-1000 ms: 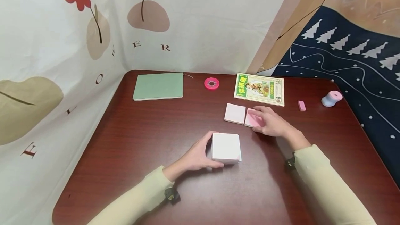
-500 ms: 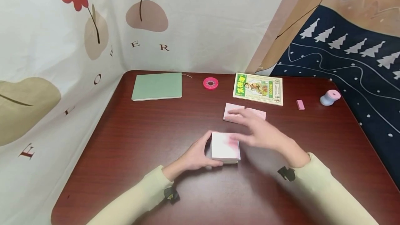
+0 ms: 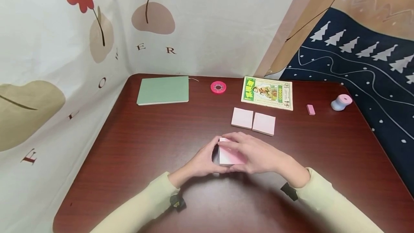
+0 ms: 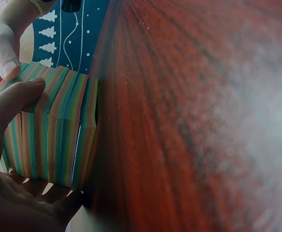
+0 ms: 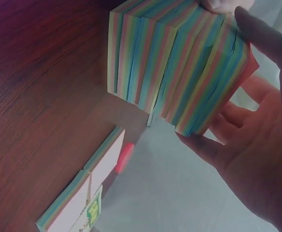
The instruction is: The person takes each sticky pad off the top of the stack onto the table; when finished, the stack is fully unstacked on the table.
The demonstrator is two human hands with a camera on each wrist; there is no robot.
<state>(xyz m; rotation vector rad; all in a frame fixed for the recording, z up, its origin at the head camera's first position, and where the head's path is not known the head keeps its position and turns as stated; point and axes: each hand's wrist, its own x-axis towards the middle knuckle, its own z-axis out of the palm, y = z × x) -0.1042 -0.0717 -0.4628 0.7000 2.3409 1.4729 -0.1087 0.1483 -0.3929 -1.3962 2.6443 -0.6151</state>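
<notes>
A tall stack of sticky note pads (image 3: 229, 156) stands on the table, its top pale pink. Its sides show striped layers of yellow, pink, green and blue in the left wrist view, where the stack (image 4: 49, 135) has slightly uneven edges. My left hand (image 3: 201, 161) grips the stack from the left, thumb on the near side. From the right, my right hand (image 3: 260, 154) holds the upper stack, fingers over the far edge and thumb at the near side. Two more sticky note pads, one left (image 3: 242, 118) and one right (image 3: 263, 123), lie side by side behind the stack.
Along the back lie a green notebook (image 3: 163, 90), a pink roll of tape (image 3: 218, 87) and a green and yellow illustrated booklet (image 3: 267, 93). A pink eraser (image 3: 311, 109) and a pink and blue spool-shaped item (image 3: 341, 102) are at right. Printed cloth hangs behind the table.
My right hand has moved left and toward me, from the right loose pad to the stack, and now holds it. The left hand has stayed on the stack.
</notes>
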